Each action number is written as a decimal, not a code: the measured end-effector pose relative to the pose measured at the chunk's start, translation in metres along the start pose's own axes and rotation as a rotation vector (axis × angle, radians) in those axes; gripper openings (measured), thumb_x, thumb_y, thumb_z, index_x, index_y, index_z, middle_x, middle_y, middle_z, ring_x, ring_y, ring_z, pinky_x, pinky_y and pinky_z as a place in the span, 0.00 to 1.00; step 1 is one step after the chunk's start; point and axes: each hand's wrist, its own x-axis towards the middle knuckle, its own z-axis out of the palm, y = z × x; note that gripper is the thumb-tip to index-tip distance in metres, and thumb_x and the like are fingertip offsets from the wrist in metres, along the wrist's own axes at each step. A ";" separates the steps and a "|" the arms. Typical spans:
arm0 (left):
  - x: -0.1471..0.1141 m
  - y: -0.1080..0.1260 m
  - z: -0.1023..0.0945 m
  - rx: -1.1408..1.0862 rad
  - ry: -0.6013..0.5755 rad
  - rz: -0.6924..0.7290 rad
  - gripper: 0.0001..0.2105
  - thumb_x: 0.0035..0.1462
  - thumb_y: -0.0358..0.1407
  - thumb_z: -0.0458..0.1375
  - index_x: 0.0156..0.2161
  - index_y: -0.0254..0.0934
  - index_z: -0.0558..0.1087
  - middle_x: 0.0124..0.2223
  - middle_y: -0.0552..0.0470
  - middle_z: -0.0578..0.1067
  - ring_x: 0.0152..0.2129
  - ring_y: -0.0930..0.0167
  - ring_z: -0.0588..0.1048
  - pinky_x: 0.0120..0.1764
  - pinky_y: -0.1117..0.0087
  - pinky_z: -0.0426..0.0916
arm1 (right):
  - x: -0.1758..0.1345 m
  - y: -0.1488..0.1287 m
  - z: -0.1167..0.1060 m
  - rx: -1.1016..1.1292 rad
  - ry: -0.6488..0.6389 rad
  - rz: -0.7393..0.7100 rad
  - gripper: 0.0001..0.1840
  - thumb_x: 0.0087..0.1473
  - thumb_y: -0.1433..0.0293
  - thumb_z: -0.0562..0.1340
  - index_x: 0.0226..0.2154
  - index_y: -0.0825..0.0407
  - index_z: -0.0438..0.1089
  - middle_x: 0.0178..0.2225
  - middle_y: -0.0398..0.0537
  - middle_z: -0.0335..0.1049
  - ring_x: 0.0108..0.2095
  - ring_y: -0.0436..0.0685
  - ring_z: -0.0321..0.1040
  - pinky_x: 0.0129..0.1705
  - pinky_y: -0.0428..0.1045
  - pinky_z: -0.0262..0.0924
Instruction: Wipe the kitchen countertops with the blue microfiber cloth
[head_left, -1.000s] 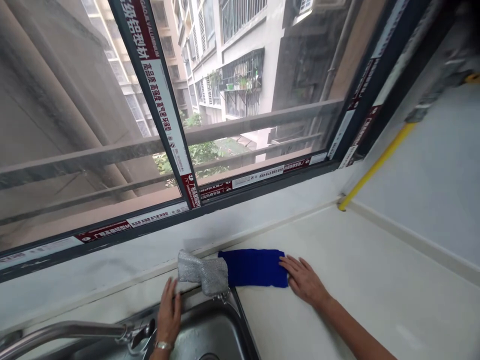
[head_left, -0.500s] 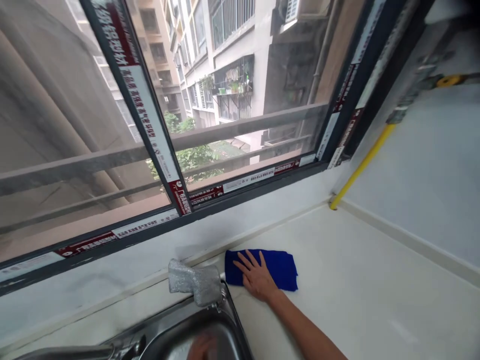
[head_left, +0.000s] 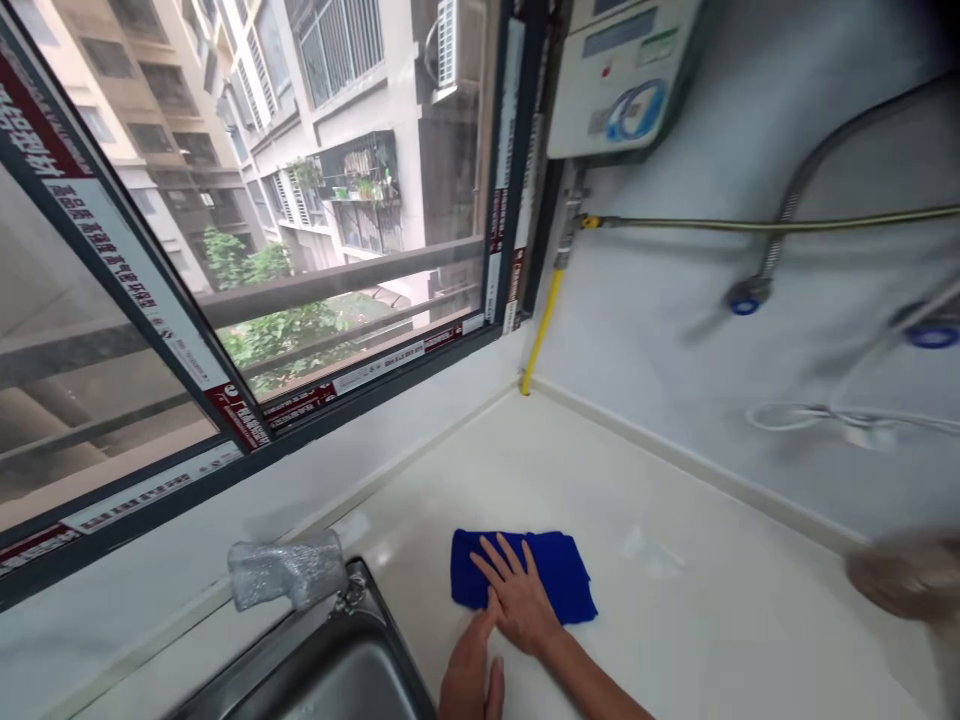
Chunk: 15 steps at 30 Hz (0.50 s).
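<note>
A folded blue cloth [head_left: 566, 575] lies on the pale countertop [head_left: 675, 650], to the right of the sink. My right hand [head_left: 521, 600] rests flat on its left part, fingers spread. Close beside it is my left hand [head_left: 471, 668], low in the view. Its fingers are stretched out and apart, and one fingertip meets the right hand near the thumb. The left hand grips nothing that I can see.
A steel sink [head_left: 330, 670] sits at lower left, with a bubble-wrapped piece [head_left: 289, 570] at its back corner. A yellow pipe [head_left: 541, 330] rises at the wall corner, below a meter box [head_left: 619, 80]. At the right edge is a blurred brown thing [head_left: 904, 575].
My view has turned right. The right hand and blue cloth have shifted away from the sink and window wall. My left hand has come from over the sink to beside the right.
</note>
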 end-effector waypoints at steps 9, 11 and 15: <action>-0.010 0.064 0.072 0.135 -0.337 0.284 0.31 0.66 0.35 0.49 0.71 0.37 0.46 0.70 0.44 0.55 0.67 0.61 0.55 0.63 0.53 0.63 | -0.172 0.014 -0.016 -0.168 0.149 0.103 0.36 0.62 0.68 0.53 0.70 0.46 0.44 0.71 0.48 0.40 0.70 0.68 0.37 0.67 0.72 0.38; -0.023 0.069 0.084 0.173 -0.309 0.353 0.34 0.64 0.39 0.53 0.71 0.40 0.44 0.71 0.46 0.52 0.67 0.59 0.53 0.64 0.52 0.61 | -0.209 0.018 -0.017 -0.191 0.214 0.080 0.36 0.64 0.66 0.52 0.71 0.49 0.42 0.70 0.52 0.43 0.69 0.65 0.41 0.68 0.67 0.41; -0.029 0.077 0.088 0.247 -0.253 0.361 0.35 0.64 0.42 0.53 0.71 0.43 0.44 0.72 0.47 0.48 0.68 0.56 0.51 0.64 0.50 0.60 | -0.308 0.024 -0.020 -0.250 0.252 0.220 0.37 0.64 0.70 0.50 0.71 0.50 0.37 0.67 0.51 0.53 0.65 0.59 0.55 0.68 0.60 0.48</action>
